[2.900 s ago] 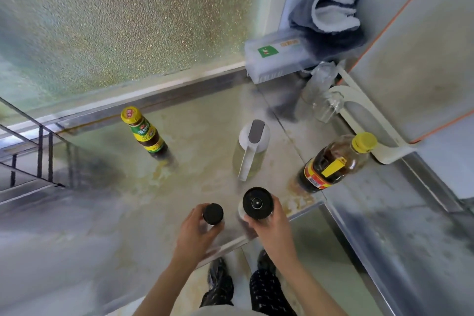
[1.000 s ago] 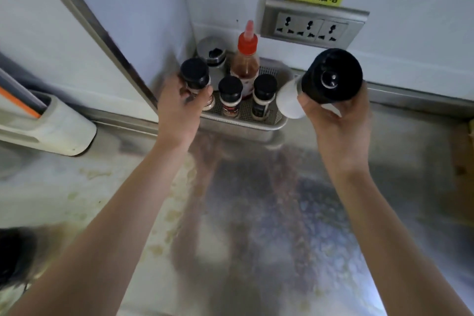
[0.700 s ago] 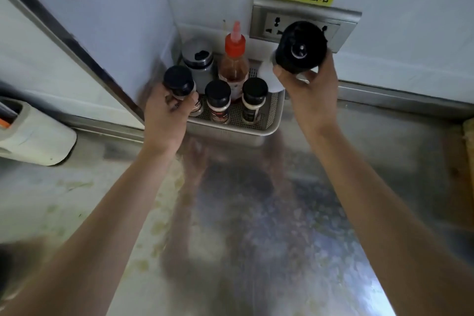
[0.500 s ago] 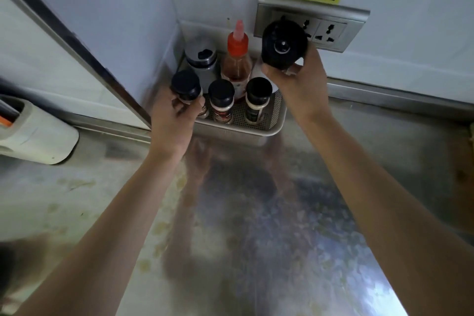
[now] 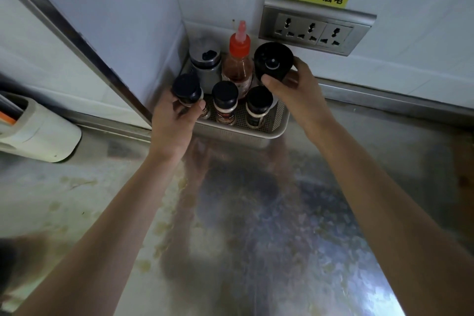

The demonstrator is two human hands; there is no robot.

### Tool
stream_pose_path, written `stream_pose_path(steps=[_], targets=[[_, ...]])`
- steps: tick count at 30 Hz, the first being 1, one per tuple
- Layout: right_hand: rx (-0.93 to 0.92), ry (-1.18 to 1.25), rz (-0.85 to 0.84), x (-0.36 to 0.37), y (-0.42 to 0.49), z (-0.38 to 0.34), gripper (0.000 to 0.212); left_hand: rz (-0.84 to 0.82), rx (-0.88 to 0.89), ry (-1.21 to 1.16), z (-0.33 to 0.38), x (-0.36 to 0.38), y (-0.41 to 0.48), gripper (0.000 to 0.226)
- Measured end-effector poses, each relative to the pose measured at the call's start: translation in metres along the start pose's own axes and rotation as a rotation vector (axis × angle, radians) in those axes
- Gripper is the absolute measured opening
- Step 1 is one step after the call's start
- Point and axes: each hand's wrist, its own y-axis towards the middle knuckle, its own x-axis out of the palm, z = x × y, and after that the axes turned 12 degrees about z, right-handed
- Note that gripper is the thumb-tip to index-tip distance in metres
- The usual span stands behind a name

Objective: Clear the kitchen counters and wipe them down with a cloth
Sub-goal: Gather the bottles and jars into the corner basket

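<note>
The left hand (image 5: 174, 123) has its grip clenched round a small black-capped jar (image 5: 186, 90) at the front left corner of the perforated tray (image 5: 230, 133); whether the jar base rests on the tray floor cannot be told. The right hand (image 5: 295, 92) grasps a black-topped grinder (image 5: 273, 61) by its lower body, over the rear right part of the tray. The tray stands on the steel table (image 5: 256, 213), pushed into the wall corner. Hazard 1: the grinder is just beside the red-capped bottle (image 5: 237, 64), which is tall and narrow, so a sideways nudge during lowering could tip it onto the steel shaker (image 5: 206, 59). Hazard 2: releasing either item before its base sits flat could topple it against the two front jars (image 5: 225, 100). Hazard 3: the socket panel (image 5: 315, 31) sits close above the grinder, so a lifted elbow or a spill could reach it. Clearance: walls close the tray on its left and rear, and the only visible vacant place is rear right. The front and right sides open onto bare table, so both hands should withdraw that way. A white holder (image 5: 38, 131) lies well apart at the left. Stains remain on the table, and no cloth is in view
</note>
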Motion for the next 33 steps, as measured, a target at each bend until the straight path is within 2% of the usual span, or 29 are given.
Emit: stream_pose_path(steps=[1, 3, 5, 8, 10, 16, 23, 25, 28, 30, 33], targets=[[-0.016, -0.009, 0.045, -0.001, -0.008, 0.002, 0.068, -0.001, -0.004, 0.0, 0.0, 0.0, 0.0, 0.031], [-0.085, -0.032, 0.139, -0.001, -0.026, 0.013, 0.05, -0.009, -0.002, 0.011, 0.002, -0.001, 0.0, 0.028], [-0.139, -0.103, 0.133, 0.007, -0.046, 0.023, 0.039, -0.018, 0.012, 0.038, 0.003, -0.001, 0.002, 0.024], [-0.234, -0.3, 0.101, 0.025, -0.048, 0.033, 0.053, -0.037, 0.034, 0.09, 0.002, -0.001, 0.01, 0.028], [-0.266, -0.353, 0.14, 0.034, -0.039, 0.033, 0.052, -0.047, 0.041, 0.129, 0.0, 0.0, 0.017, 0.033], [-0.237, -0.276, 0.185, 0.055, -0.036, 0.03, 0.046, -0.051, 0.119, 0.293, 0.0, 0.011, 0.028, 0.035], [-0.195, -0.195, 0.215, 0.062, -0.037, 0.03, 0.051, -0.123, 0.104, 0.399, 0.004, 0.009, 0.025, 0.052], [-0.202, -0.191, 0.212, 0.061, -0.038, 0.03, 0.051, -0.025, 0.172, 0.445, 0.008, 0.002, 0.01, 0.057], [-0.205, -0.184, 0.219, 0.06, -0.039, 0.029, 0.049, 0.126, 0.359, 0.425, 0.019, -0.002, -0.023, 0.049], [-0.214, -0.183, 0.221, 0.06, -0.039, 0.028, 0.046, 0.069, 0.386, 0.41, 0.024, 0.005, -0.033, 0.049], [-0.214, -0.192, 0.219, 0.058, -0.038, 0.029, 0.043, -0.007, 0.304, 0.397, 0.02, 0.021, -0.026, 0.048]])
